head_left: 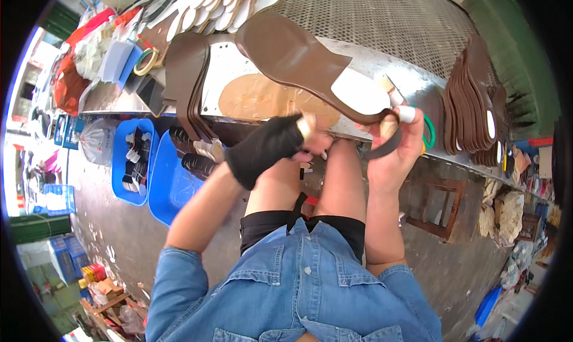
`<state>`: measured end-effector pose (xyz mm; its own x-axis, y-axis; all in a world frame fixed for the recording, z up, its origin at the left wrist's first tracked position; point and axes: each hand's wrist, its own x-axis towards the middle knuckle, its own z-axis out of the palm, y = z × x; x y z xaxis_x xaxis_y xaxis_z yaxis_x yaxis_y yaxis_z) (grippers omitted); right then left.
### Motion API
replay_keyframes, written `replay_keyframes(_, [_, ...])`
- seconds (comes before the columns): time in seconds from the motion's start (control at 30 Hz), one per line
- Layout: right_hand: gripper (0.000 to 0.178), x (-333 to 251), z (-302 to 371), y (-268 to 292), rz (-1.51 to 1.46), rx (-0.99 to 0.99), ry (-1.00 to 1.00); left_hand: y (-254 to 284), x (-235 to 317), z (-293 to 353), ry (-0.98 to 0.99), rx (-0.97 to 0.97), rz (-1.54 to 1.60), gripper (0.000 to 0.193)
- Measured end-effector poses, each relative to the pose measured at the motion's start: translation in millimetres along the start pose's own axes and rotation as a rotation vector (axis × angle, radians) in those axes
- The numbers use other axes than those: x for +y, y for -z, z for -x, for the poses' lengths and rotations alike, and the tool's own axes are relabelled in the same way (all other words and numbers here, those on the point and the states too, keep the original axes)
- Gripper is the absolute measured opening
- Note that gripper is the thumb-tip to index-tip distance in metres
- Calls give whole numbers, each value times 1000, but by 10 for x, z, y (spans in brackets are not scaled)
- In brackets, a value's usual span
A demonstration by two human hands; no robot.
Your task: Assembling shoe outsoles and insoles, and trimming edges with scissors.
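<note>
So the glossy brown sole-shaped sheet (286, 50) with a bare white heel area is up in the air above the near edge of the metal surface (224, 58), not set down yet. The right hand (399, 143) has its fingers pinched closed around the heel end, with a narrow dark brown curved strip (385, 146) at the fingers too. Can't tell if that strip is attached. The left hand (283, 142), in a black fingerless glove, is half curled and blurry near the heel end, so no clue whether it's gripping anything.

Progress-wise, I'd call this one piece midway. There's a stack of similar brown pieces on the left (186, 67) and a fatter brown stack with white ends on the right (468, 109). My guess is one's done and one's waiting, but honestly I can't say which is which.
</note>
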<state>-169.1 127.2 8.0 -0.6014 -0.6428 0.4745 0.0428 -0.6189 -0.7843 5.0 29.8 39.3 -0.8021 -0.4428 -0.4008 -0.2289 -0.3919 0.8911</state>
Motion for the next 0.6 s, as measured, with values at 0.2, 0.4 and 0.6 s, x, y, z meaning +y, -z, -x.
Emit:
replay_keyframes(0.2, [10,171,222,-139,11,-84,-9,-115,-38,-652,-420,223,826,34])
replay_keyframes(0.4, [11,-95,254,-133,268,8,66,-29,-48,-654,-396,277,828,30])
replay_keyframes(0.6, [12,-332,347,-40,91,45,-73,-191,86,-465,-318,278,747,30])
